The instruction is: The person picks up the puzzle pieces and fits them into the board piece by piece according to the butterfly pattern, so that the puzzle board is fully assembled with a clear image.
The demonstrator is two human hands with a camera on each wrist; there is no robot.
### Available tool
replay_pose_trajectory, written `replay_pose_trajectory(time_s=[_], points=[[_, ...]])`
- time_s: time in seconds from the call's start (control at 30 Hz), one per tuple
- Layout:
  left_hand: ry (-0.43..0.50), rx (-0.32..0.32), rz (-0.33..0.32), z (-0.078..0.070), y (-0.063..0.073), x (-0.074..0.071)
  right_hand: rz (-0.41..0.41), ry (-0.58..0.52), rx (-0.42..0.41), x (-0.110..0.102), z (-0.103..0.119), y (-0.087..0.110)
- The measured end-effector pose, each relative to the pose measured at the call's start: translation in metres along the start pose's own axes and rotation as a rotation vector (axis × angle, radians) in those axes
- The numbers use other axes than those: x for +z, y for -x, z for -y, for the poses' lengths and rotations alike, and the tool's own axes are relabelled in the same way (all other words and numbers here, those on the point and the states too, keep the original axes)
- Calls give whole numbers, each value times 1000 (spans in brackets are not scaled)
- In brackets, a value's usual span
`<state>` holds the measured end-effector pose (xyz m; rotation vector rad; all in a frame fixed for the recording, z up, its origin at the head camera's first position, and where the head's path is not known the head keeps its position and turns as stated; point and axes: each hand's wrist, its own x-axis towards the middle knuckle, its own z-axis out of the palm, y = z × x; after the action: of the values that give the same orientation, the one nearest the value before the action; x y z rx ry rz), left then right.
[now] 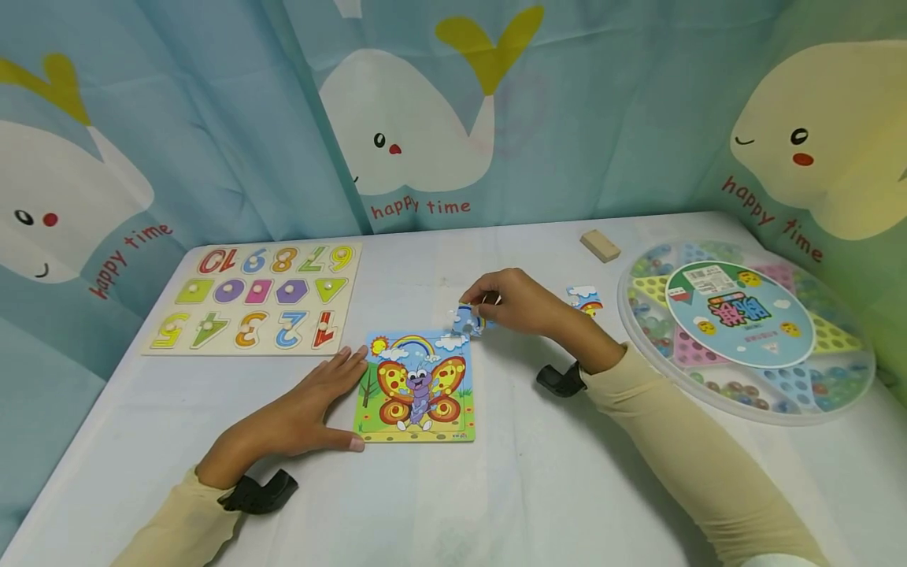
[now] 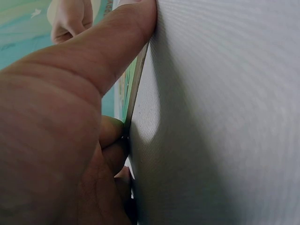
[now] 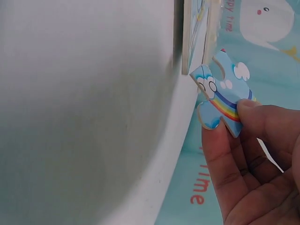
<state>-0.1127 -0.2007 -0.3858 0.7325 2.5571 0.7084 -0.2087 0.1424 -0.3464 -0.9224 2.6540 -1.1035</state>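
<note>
A square butterfly puzzle board (image 1: 418, 394) lies flat on the white table. My left hand (image 1: 305, 413) rests at its left side, fingers at the upper left corner and thumb at the lower left; in the left wrist view the thumb (image 2: 108, 44) touches the board's edge. Above the upper right corner, my right hand (image 1: 520, 303) pinches a light blue jigsaw piece (image 3: 227, 91) between thumb and fingers. Clouds and part of a rainbow are printed on this piece, which is tilted up. Another jigsaw piece (image 1: 584, 298) with clouds and a rainbow lies behind the right wrist.
At the back left lies a number and shape board (image 1: 267, 305) with knobbed pieces. A round, clear-rimmed marble game (image 1: 744, 331) takes up the right side. Near the back edge sits a small wooden block (image 1: 600, 246). A whale-print curtain (image 1: 567, 118) hangs behind the table.
</note>
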Motion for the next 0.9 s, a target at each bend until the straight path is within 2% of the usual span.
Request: replay_pose_trajectory(time_s=[0.37, 0.63, 0.9], points=[[-2, -4, 1, 0, 0, 0, -19, -28, -37, 1, 10, -9], [-9, 6, -1, 1, 1, 0, 13, -31, -38, 9, 19, -16], [-15, 0, 1, 1, -1, 0, 85, -46, -13, 19, 31, -21]])
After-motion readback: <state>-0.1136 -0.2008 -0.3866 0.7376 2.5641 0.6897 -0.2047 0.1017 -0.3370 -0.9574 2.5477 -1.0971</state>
